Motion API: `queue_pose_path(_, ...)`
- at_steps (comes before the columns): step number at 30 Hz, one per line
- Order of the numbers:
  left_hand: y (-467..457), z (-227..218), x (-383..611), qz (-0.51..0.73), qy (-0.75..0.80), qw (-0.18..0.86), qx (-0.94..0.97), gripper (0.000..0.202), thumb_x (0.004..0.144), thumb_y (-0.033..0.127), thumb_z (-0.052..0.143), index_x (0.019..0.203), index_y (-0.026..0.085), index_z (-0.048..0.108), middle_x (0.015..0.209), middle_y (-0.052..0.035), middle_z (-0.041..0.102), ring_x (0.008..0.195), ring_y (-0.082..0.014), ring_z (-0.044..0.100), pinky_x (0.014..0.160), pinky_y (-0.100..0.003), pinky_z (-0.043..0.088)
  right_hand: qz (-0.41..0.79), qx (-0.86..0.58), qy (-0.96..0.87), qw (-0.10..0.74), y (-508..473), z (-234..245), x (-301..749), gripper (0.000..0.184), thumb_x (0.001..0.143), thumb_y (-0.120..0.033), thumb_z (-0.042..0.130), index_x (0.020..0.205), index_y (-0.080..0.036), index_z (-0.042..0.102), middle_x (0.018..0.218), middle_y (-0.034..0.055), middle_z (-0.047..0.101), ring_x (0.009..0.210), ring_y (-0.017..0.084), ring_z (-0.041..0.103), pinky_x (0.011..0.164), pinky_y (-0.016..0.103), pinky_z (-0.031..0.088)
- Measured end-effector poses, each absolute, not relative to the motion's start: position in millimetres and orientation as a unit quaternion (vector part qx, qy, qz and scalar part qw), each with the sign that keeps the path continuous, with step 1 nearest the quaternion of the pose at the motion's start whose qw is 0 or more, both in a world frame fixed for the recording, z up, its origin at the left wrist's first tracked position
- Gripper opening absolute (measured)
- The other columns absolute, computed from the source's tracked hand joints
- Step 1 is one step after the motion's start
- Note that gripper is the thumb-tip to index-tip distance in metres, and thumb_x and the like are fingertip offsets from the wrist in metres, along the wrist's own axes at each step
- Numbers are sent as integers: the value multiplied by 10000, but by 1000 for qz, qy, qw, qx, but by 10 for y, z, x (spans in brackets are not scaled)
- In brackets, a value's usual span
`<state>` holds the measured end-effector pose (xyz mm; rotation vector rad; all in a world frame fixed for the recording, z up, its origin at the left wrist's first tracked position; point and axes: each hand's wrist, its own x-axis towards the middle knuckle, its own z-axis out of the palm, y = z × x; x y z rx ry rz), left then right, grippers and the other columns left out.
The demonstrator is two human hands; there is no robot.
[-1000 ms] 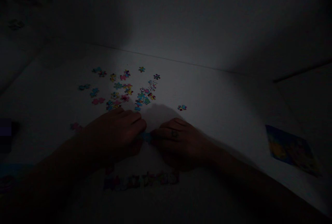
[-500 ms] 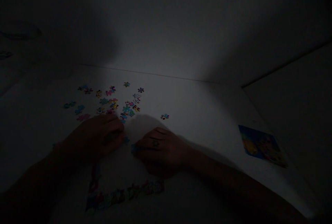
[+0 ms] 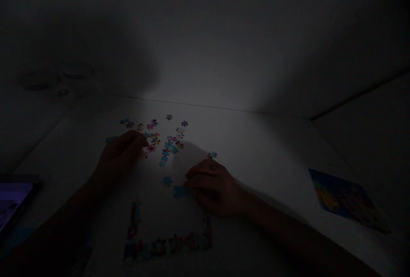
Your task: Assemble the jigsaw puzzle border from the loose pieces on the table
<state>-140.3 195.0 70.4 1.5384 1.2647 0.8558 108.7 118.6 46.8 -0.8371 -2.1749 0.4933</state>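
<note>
Blue puzzle piece [image 3: 180,191], central on the desk [image 3: 262,153], its longer axis roughly parallel to the far edge; its right end lies at the fingertips of the right hand [image 3: 218,187], the nearer of the two, its fingers bent and narrowly spaced; whether they grip cannot be told. A smaller blue piece [image 3: 167,181] lies just beyond, toward the left edge. The left hand [image 3: 120,151], fingers curled, contents indiscernible, is beside the loose pieces [image 3: 168,146], toward the far-left corner. Toward the near edge, a partial puzzle border [image 3: 160,248]; by the right edge, a picture sheet [image 3: 347,198].
</note>
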Motion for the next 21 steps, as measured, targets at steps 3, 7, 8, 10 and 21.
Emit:
queue_pose_path(3,1965,675,-1408,354,518,504,593,303,898,506,515,841,208,534,527,62,399,457,-64,329,413,-186,241,219,-344,-830,381,1193,475,1096,156,862,-198,568,983,-172,663,961,82,691,902,160,647,803,323,514)
queue_pose_path(7,2003,644,-1389,387,501,541,553,277,882,488,548,856,213,530,540,64,373,440,-62,329,386,-184,247,253,-358,-801,407,1211,466,1105,190,860,-170,563,1013,-193,673,955,77,682,911,173,645,792,341,538)
queue_pose_path(8,2013,636,-1385,390,496,548,548,274,879,482,557,855,210,532,558,61,376,448,-60,337,387,-181,257,260,-359,-794,417,1216,461,1106,193,858,-166,565,1014,-196,675,948,75,680,908,175,646,784,343,542)
queue_pose_path(10,2027,620,-1381,394,486,557,546,277,867,478,576,849,205,534,572,60,378,454,-58,342,386,-177,267,271,-362,-779,433,1223,451,1105,193,857,-159,569,1011,-202,678,938,70,677,898,172,647,764,337,549)
queue_pose_path(21,2012,705,-1494,321,513,355,712,289,858,463,531,797,200,637,593,17,558,542,-111,511,509,-212,393,277,-446,-756,391,1245,397,1098,178,878,-150,546,990,-192,678,935,75,664,895,176,635,774,341,535)
